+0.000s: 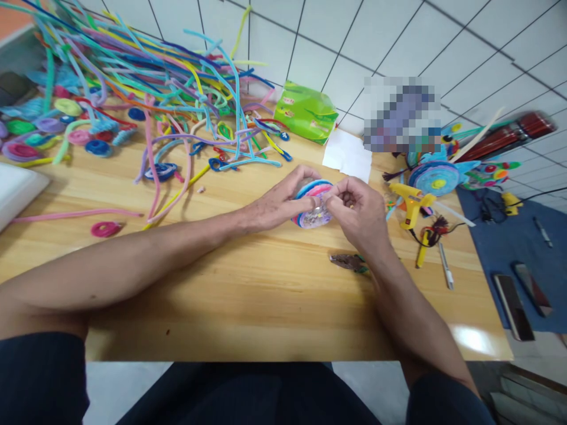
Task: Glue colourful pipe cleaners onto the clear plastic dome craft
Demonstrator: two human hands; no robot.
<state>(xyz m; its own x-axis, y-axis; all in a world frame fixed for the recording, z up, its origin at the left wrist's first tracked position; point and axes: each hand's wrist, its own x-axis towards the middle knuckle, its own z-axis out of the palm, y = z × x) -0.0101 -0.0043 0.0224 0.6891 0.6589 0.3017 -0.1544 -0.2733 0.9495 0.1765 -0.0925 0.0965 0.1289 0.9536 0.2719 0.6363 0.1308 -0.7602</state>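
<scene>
A round disc of coiled pipe cleaner (315, 219), with blue and pink outer rings and a pale purple middle, is tilted above the wooden table. My left hand (283, 203) grips it from the left, thumb across its face and fingers behind. At its right side my right hand (359, 208) is closed in a pinch, fingertips against the disc's face; whatever lies between them is hidden. Below my right hand lies a pair of pliers (349, 262), its handles partly behind my wrist.
Loose pipe cleaners (146, 65) and small coils (98, 147) heap up at the back left. A green packet (305, 112) and white paper (348, 154) lie by the tiled wall. To the right are a yellow glue gun (410, 205), a blue coiled fish shape (436, 178) and a cutter knife (446, 267).
</scene>
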